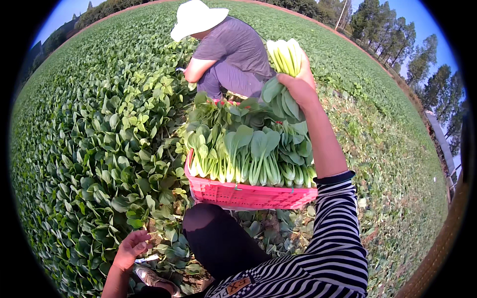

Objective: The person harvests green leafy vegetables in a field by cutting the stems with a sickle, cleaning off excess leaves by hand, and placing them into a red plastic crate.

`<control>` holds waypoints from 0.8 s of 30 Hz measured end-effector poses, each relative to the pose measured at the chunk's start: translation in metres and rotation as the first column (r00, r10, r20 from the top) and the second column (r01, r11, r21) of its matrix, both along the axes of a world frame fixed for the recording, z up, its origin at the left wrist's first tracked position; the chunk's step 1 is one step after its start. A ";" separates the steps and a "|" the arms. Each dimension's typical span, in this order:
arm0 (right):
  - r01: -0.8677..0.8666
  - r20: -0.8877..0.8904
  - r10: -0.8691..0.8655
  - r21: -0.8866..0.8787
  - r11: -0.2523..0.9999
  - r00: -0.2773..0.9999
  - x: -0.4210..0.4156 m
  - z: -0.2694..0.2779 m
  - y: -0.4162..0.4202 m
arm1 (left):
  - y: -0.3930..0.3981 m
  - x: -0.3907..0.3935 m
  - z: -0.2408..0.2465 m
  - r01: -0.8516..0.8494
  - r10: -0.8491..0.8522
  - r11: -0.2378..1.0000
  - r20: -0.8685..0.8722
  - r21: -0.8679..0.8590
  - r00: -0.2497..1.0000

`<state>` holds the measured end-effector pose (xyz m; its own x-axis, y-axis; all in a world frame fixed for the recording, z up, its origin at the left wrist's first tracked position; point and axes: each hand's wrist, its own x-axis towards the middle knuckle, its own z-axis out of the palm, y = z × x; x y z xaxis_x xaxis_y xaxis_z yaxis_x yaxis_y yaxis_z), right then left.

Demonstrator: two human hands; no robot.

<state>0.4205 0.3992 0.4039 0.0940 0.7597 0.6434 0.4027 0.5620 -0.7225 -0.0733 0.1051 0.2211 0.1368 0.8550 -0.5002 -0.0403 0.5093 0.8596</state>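
My right hand (301, 83) is raised at the upper right and grips a bunch of leafy greens with pale stems (286, 56), stems up and leaves hanging down. Below it, a pink plastic crate (253, 194) is packed with rows of the same greens (261, 149), their stem ends towards me. My left hand (132, 247) is low at the left, beside the growing plants, its fingers partly curled. A small whitish object (146, 259) lies close under it; whether the hand touches it, I cannot tell.
A person in a white hat (233, 48) crouches just beyond the crate, bent over the crop. Dense leafy plants (93, 160) fill the left side. Cut stubble and loose leaves (387, 178) cover the ground at the right. My knee (220, 238) is near the crate's front.
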 end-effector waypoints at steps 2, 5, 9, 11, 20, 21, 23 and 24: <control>0.101 0.067 -0.099 -0.016 0.995 0.993 0.048 -0.016 0.062 | 0.003 -0.011 -0.016 -0.058 0.057 0.992 -0.008 -0.110 0.998; 0.367 0.250 -0.325 -0.141 0.920 0.912 0.088 -0.034 0.109 | 0.010 -0.023 -0.037 -0.071 0.068 0.981 -0.021 -0.182 0.997; 0.664 0.493 -0.478 -0.328 0.671 0.727 0.110 -0.097 0.137 | 0.016 -0.037 -0.055 -0.107 0.118 0.965 0.030 -0.241 0.993; 0.733 0.583 -0.464 -0.406 0.545 0.667 0.106 -0.126 0.131 | 0.016 -0.043 -0.064 -0.111 0.123 0.961 0.031 -0.254 0.992; 0.808 0.756 -0.311 -0.466 0.361 0.576 0.081 -0.216 0.100 | 0.028 -0.031 -0.066 -0.071 0.073 0.951 -0.005 -0.302 0.997; 0.801 0.764 -0.277 -0.483 0.354 0.583 0.083 -0.218 0.101 | 0.029 -0.029 -0.065 -0.074 0.072 0.948 -0.020 -0.309 0.997; 0.792 0.779 -0.214 -0.507 0.340 0.590 0.087 -0.216 0.105 | 0.032 -0.024 -0.067 -0.077 0.067 0.945 -0.042 -0.318 0.997; 0.784 0.775 -0.183 -0.539 0.308 0.605 0.088 -0.216 0.105 | 0.033 -0.023 -0.067 -0.079 0.066 0.944 -0.051 -0.320 0.997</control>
<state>0.5089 0.5041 0.1883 0.5623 0.8175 -0.1245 0.7854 -0.5751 -0.2290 -0.0964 0.1379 0.1537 0.0556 0.6551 -0.7535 -0.0573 0.7555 0.6526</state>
